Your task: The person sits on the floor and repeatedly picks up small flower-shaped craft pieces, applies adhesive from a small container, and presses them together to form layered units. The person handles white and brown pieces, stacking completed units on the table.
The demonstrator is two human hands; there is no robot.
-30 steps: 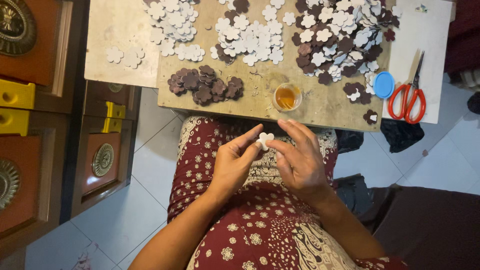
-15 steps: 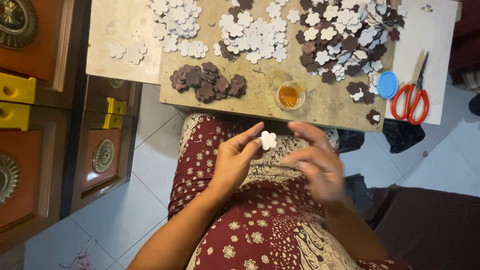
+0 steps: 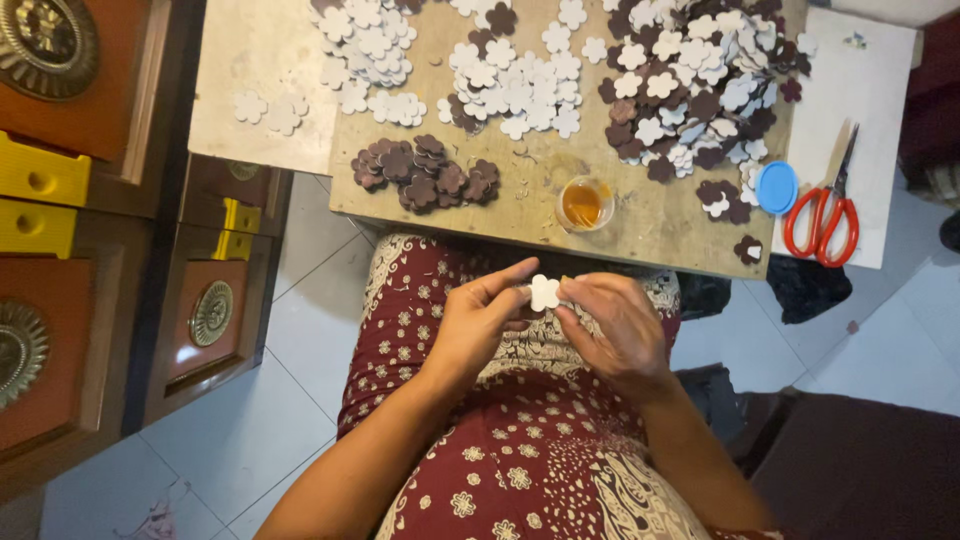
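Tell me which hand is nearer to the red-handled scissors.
Right. The right hand is below and left of the red-handled scissors, over the lap; the left hand sits farther left, across the white flower cutout.

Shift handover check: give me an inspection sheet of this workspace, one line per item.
Surface: wooden board across the lap, with a pale board on the left and a white sheet on the right.
Job's things: white flower cutout, pinched by both hands.
Clutter: white cutouts, brown cutouts, mixed heap, small cup of amber liquid, blue lid, red-handled scissors.
Grippers: left hand and right hand both grip the cutout over the lap.
Cables: nothing seen.
Surroundings: tiled floor, brown panels with round medallions, yellow blocks.
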